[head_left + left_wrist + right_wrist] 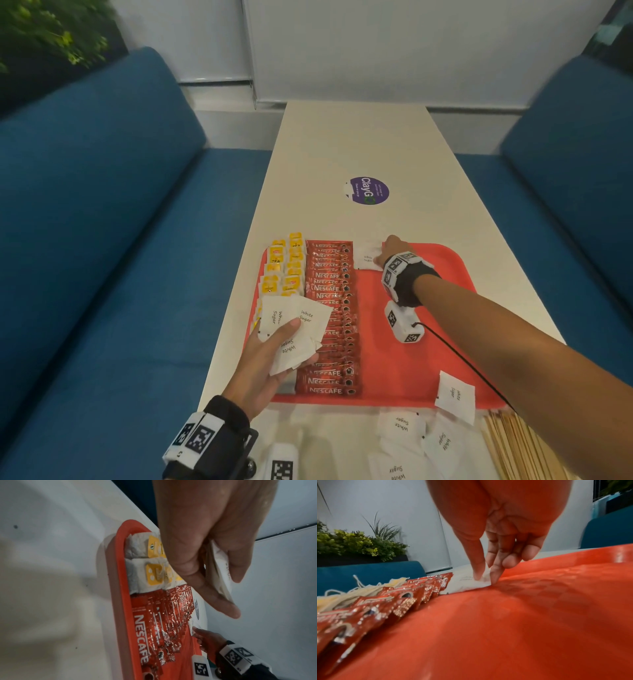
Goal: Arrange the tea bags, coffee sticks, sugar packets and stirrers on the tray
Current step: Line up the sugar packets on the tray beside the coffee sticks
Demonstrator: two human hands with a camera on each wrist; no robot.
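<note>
From the head camera, a flat red plastic tray (428, 359) lies at the near end of the long white counter (352, 144). Along the tray's left edge sit two columns of white tea bags with yellow tags (286, 270); just beside them runs a long overlapping row of red Nescafe coffee sticks (330, 318) from the far edge to the near edge. The right hand (394, 250) reaches to the tray's far edge, fingertips pressing a white paper sugar packet (368, 257) that lies next to the far end of the coffee row. The left hand (274, 359) hovers over the tray's near left corner, gripping a fanned bunch of white sugar packets (298, 329). Loose white sugar packets (455, 397) lie across the tray's near right edge and on the counter in front of it, beside a pile of pale wooden stirrers (513, 448) at the counter's near right corner.

The left wrist camera shows thumb and fingers curled around the bunch above the tea bags.

The right wrist camera shows thumb and extended fingers pinching the single packet's edge against the tray floor.
</note>
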